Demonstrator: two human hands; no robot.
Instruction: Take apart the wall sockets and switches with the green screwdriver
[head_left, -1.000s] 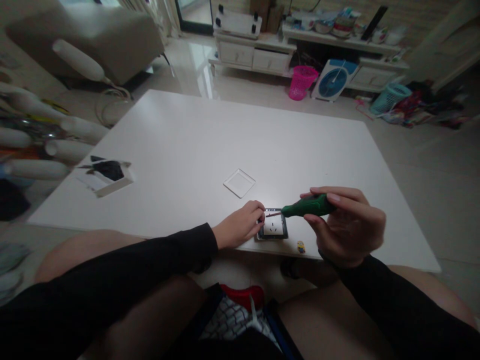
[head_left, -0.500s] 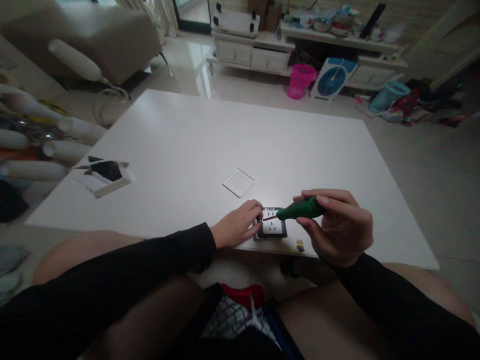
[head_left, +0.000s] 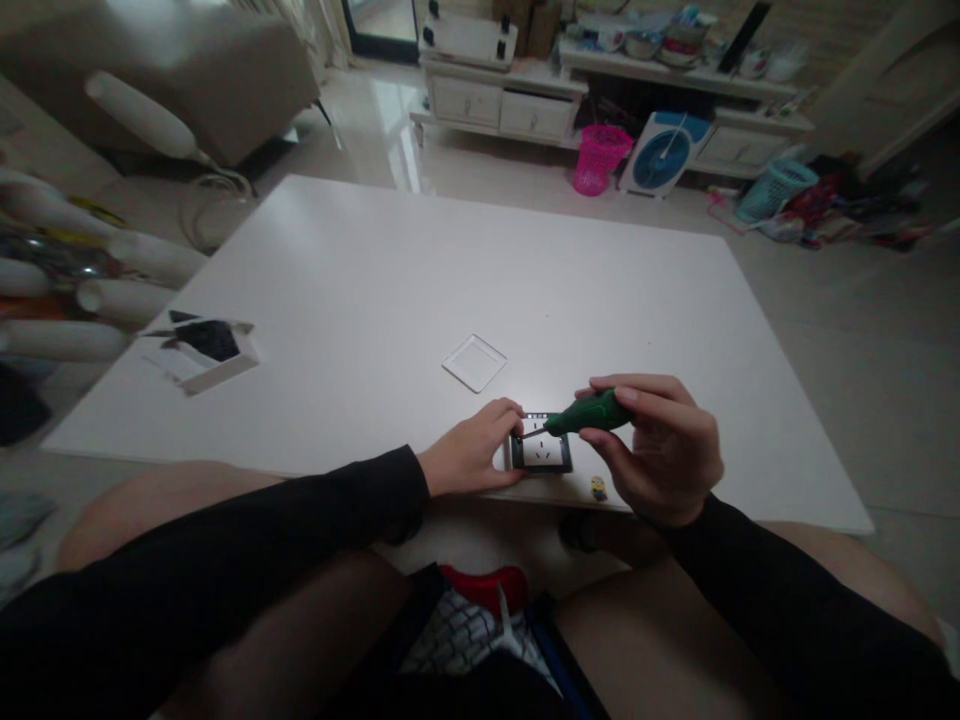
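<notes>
My right hand [head_left: 667,445] is closed around the green handle of a screwdriver [head_left: 592,411]. Its thin shaft points left, with the tip at the left side of a wall socket [head_left: 541,456] that has a white face and a dark frame. The socket lies face up near the table's front edge. My left hand [head_left: 474,448] grips the socket's left side, fingers at the upper left and thumb along the lower edge. Beyond the socket lies a square frame-like cover plate [head_left: 475,363]. A small yellow and blue figure sticker [head_left: 598,488] sits to the socket's right.
On the white table's [head_left: 420,270] left edge stands an open white box [head_left: 214,360] with dark things in it. Past the table are a pink basket [head_left: 601,158], a blue and white fan [head_left: 664,155] and a low cabinet [head_left: 499,105].
My right hand and the screwdriver have shifted slightly left. My left thumb has moved down along the socket's lower edge, while the fingers stay at its upper left.
</notes>
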